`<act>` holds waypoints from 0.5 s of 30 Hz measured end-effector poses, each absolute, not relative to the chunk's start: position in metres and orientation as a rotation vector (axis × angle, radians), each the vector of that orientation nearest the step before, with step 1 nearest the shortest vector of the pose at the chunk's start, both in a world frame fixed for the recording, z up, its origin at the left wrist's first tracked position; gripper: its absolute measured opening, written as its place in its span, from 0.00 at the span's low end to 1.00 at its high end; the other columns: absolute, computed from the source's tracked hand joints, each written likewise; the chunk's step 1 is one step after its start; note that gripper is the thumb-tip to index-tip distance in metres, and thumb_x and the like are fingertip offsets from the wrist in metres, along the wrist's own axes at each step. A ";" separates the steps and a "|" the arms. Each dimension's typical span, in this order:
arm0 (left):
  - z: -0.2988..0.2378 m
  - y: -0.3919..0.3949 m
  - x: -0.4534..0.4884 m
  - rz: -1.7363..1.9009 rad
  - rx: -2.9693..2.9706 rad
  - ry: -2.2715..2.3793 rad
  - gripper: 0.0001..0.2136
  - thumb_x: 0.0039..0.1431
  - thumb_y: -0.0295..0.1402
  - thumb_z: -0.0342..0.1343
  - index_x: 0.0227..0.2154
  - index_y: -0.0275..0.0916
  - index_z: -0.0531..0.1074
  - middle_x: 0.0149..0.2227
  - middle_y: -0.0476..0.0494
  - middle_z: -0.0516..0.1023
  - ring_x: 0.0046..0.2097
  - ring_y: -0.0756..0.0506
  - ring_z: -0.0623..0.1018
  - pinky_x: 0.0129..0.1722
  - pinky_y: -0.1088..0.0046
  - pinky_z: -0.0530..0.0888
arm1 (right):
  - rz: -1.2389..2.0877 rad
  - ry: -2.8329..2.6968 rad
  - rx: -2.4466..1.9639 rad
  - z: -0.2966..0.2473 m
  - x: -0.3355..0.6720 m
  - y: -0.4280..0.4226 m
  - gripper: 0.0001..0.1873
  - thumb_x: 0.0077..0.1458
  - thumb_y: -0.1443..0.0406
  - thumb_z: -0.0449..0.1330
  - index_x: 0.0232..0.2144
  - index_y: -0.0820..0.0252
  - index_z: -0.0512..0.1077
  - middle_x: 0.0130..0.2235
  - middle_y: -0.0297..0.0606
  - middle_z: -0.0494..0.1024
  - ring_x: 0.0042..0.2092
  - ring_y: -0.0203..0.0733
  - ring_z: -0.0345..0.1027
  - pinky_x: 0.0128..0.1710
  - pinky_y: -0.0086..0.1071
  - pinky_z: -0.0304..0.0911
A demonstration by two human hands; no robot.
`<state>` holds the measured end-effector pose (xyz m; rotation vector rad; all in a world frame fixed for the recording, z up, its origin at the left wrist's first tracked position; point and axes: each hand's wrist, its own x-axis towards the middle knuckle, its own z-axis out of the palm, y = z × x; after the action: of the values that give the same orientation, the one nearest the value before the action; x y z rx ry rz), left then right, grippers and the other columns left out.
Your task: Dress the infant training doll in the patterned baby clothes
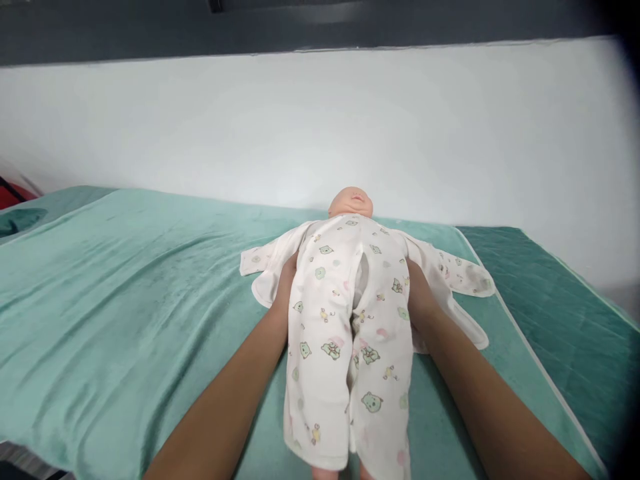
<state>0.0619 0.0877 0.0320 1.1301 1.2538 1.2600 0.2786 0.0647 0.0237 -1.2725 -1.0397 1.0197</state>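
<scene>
Clothed doll [325, 287] face-up on green blanket [125, 287], feet toward me, likely laid so front faces me. My left hand [287, 275] and right hand [418, 288] flank doll's torso, probably supporting both sides evenly. Fingers hidden behind clothing [320, 373]; can't tell spread or grip. Printed sleeves [465, 273] splay outward from doll.

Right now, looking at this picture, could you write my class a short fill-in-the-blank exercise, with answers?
The doll lies on its ____.
The printed clothes have a ____ background.
The left hand is partly hidden by the clothes, and so is the ____ hand.

Missing words: back; white; right.
</scene>
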 end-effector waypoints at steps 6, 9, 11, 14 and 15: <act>0.030 0.093 0.053 1.267 1.172 1.191 0.06 0.52 0.36 0.58 0.30 0.41 0.76 0.31 0.47 0.78 0.34 0.44 0.74 0.35 0.66 0.72 | 1.201 -0.910 -1.095 0.026 0.279 0.067 0.06 0.48 0.59 0.63 0.30 0.50 0.77 0.32 0.34 0.81 0.40 0.50 0.73 0.40 0.40 0.69; 0.033 0.098 0.051 1.294 1.193 1.260 0.11 0.53 0.38 0.56 0.36 0.41 0.79 0.40 0.44 0.81 0.42 0.41 0.76 0.41 0.65 0.73 | 1.244 -0.868 -1.041 0.021 0.280 0.073 0.14 0.52 0.52 0.60 0.36 0.51 0.77 0.35 0.34 0.82 0.44 0.50 0.74 0.43 0.41 0.69; 0.036 0.098 0.050 1.305 1.206 1.303 0.12 0.54 0.39 0.55 0.37 0.41 0.80 0.42 0.44 0.81 0.45 0.40 0.76 0.44 0.65 0.72 | 1.290 -0.843 -1.013 0.018 0.280 0.075 0.21 0.54 0.47 0.58 0.42 0.52 0.77 0.38 0.34 0.82 0.45 0.50 0.74 0.45 0.42 0.69; 0.041 0.096 0.051 1.308 1.239 1.327 0.12 0.57 0.40 0.53 0.37 0.41 0.79 0.43 0.45 0.81 0.47 0.41 0.76 0.47 0.66 0.71 | 1.341 -0.830 -0.973 0.020 0.278 0.075 0.26 0.54 0.45 0.59 0.47 0.52 0.76 0.39 0.35 0.82 0.47 0.50 0.74 0.47 0.42 0.69; 0.041 0.095 0.052 1.309 1.251 1.329 0.13 0.58 0.41 0.53 0.37 0.41 0.79 0.43 0.44 0.81 0.46 0.41 0.76 0.47 0.66 0.71 | 1.343 -0.843 -0.972 0.021 0.276 0.074 0.26 0.54 0.45 0.59 0.47 0.52 0.76 0.39 0.35 0.82 0.47 0.50 0.74 0.47 0.42 0.69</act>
<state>0.0520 0.0953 0.0414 1.2508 1.3293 1.3088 0.2763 0.0741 0.0214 -0.9718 -0.8432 1.3429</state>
